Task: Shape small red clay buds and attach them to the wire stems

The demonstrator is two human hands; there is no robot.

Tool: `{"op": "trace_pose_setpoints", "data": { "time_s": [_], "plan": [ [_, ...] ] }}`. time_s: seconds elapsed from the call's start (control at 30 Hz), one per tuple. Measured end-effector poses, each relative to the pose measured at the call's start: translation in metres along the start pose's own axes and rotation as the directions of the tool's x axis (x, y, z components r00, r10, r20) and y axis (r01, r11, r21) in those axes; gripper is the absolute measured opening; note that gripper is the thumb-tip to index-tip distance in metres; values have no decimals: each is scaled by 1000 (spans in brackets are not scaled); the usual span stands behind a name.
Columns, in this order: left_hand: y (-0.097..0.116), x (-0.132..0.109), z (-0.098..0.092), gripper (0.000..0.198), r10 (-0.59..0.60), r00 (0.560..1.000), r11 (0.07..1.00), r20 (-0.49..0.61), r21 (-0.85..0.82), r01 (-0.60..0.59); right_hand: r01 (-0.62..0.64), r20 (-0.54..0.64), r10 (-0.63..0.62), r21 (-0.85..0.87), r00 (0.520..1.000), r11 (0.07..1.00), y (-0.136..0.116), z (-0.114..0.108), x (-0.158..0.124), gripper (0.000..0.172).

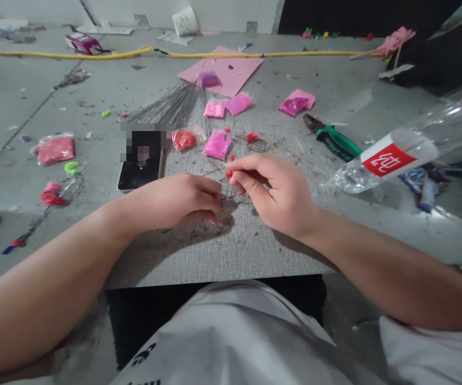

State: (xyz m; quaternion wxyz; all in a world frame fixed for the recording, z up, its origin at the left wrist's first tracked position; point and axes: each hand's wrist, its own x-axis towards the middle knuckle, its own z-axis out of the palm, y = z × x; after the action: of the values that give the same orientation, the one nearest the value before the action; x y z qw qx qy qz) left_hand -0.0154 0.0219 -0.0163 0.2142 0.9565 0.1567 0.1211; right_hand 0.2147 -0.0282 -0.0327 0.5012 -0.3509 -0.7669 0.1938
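My left hand rests on the grey mat with its fingers curled shut around a thin wire. My right hand is close beside it, thumb and forefinger pinched on small red beads at the wire's end. A little cluster of red beads on wire lies just beyond the hands. Small bags of beads lie past them: a red one and a pink one.
A phone lies left of the hands. Green-handled pliers and a clear plastic bottle lie to the right. A bundle of wires, more pink bags, a pink sheet and a yellow cable sit farther back.
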Motion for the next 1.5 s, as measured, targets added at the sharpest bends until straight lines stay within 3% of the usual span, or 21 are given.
{"op": "trace_pose_setpoints", "data": {
  "time_s": [0.07, 0.2, 0.37, 0.4, 0.5, 0.67, 0.77, 0.9, 1.13, 1.37, 1.5],
  "plan": [
    [-3, -1, -5, 18, 21, 997, 1000, 72, -19, -19, -26, 2, 26, 4, 1000, 1000, 2, 0, 0, 16],
    [-5, -4, -19, 18, -37, 999, 999, -26, 14, 38, -91, 17, 90, 41, 996, 995, 1, -1, 0, 12],
    [-13, -13, -28, 61, -279, 959, 936, 58, 240, 258, -100, 22, 98, 104, 995, 990, -2, -1, 0, 13],
    [-14, -13, -29, 59, -303, 949, 926, 84, 260, 273, -89, 18, 87, 98, 996, 991, -2, -1, 0, 15],
    [-14, -11, -30, 30, -327, 937, 926, 123, 239, 292, -35, 38, 33, 55, 999, 998, -1, -2, -1, 19],
    [-1, -3, -32, 25, -212, 968, 959, -133, 164, 233, -37, 65, 34, 43, 997, 998, 1, -1, -2, 21],
    [9, 0, -29, 31, -175, 950, 981, -260, 40, 192, -61, 34, 60, 24, 998, 998, 2, 1, -3, 17],
    [15, 2, -20, 31, -214, 911, 977, -353, -81, 198, -82, -7, 83, 20, 997, 996, 1, 3, -2, 14],
    [19, 3, -7, 25, -317, 873, 946, -370, -188, 264, -84, 21, 85, -23, 996, 996, 0, 2, -1, 9],
    [23, 4, -5, 26, -316, 870, 942, -377, -237, 240, -115, 50, 116, -22, 992, 993, -1, 0, -1, 7],
    [21, 6, -3, 20, -250, 885, 964, -393, -189, 189, -114, 93, 117, -37, 989, 993, -2, -1, -1, 4]
  ]
}}
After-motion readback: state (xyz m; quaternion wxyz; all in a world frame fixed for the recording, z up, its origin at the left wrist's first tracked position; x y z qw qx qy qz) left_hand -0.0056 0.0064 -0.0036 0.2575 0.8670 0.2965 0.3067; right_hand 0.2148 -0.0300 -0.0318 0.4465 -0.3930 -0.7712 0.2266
